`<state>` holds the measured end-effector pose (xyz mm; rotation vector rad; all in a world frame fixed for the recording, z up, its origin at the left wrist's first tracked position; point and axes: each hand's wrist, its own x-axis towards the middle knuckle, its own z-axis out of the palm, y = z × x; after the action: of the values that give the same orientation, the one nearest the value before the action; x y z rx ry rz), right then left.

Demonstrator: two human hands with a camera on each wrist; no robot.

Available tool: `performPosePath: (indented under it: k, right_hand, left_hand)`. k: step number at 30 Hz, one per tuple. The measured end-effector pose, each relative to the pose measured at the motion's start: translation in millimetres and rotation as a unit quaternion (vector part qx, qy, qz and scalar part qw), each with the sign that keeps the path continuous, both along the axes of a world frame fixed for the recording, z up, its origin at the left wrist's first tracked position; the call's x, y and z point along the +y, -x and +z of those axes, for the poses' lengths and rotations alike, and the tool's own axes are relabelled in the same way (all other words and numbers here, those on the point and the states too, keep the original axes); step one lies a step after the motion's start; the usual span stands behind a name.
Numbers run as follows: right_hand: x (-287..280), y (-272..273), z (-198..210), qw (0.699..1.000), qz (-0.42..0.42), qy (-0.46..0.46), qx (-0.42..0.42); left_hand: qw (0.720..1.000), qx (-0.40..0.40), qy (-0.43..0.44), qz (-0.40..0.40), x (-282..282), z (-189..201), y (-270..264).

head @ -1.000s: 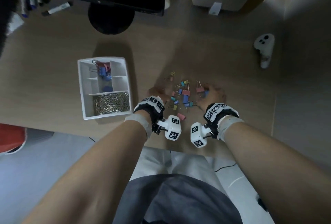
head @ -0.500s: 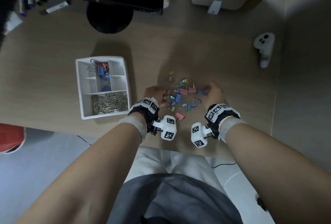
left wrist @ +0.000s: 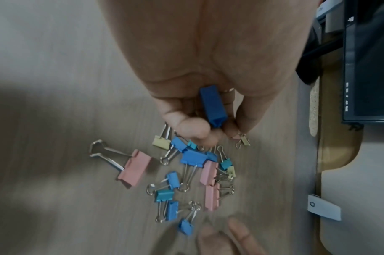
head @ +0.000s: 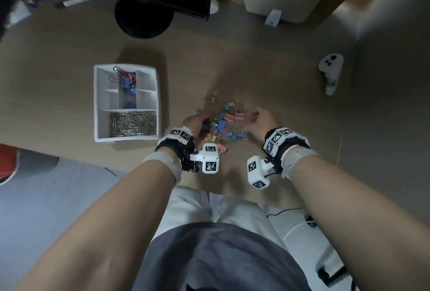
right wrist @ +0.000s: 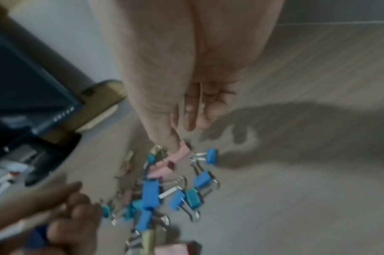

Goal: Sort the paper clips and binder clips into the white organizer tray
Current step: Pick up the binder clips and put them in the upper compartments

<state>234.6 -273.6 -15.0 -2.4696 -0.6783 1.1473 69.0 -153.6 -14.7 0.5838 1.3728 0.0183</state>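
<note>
My left hand (head: 203, 125) pinches a dark blue binder clip (left wrist: 212, 107) between thumb and fingers, just above the left side of the pile of binder clips (head: 229, 123). The pile holds several pink, blue, teal and yellow clips on the wooden desk. At the pile's right side my right hand (head: 253, 117) hovers with relaxed fingers (right wrist: 191, 120) and holds nothing; its thumb lies by a pink clip (right wrist: 182, 151). Left of the pile stands the white organizer tray (head: 96, 104), with paper clips (head: 133, 123) in the near compartment and binder clips (head: 125, 81) in a far one.
A monitor on a round black stand (head: 144, 18) rises at the back of the desk. A white controller (head: 330, 74) lies at the right, and a marker (head: 75, 1) at the back left. The desk's front edge runs just behind my wrists.
My left hand has taken hold of a dark blue clip and lifted it at the pile's left side. My right hand has loosened and drawn slightly off the pile.
</note>
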Motion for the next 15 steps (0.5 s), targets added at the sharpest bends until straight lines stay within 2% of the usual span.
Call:
performPosePath:
  k: [2, 4, 7, 9, 12, 15]
  right_hand:
    - [-5, 12, -11, 0.998, 0.059, 0.030, -0.013]
    - [-4, 25, -19, 0.995, 0.078, 0.031, -0.045]
    - [7, 39, -23, 0.992, -0.020, 0.019, -0.123]
    - [17, 40, -25, 0.987, -0.032, 0.020, -0.155]
    - [31, 39, -29, 0.989, 0.001, 0.042, -0.143]
    - [40, 45, -29, 0.991, -0.003, 0.042, -0.124]
  left_hand:
    - [1.000, 0.011, -0.011, -0.009, 0, -1, 6]
    - [0.999, 0.033, -0.020, -0.014, 4, -1, 10]
    - [0.997, 0.066, 0.000, -0.041, 16, -2, 13]
    - [0.995, 0.078, 0.026, -0.060, 25, 1, 14]
    - [0.995, 0.071, 0.015, -0.070, 32, 4, 16]
    - [0.995, 0.041, 0.029, -0.085, 35, 4, 19]
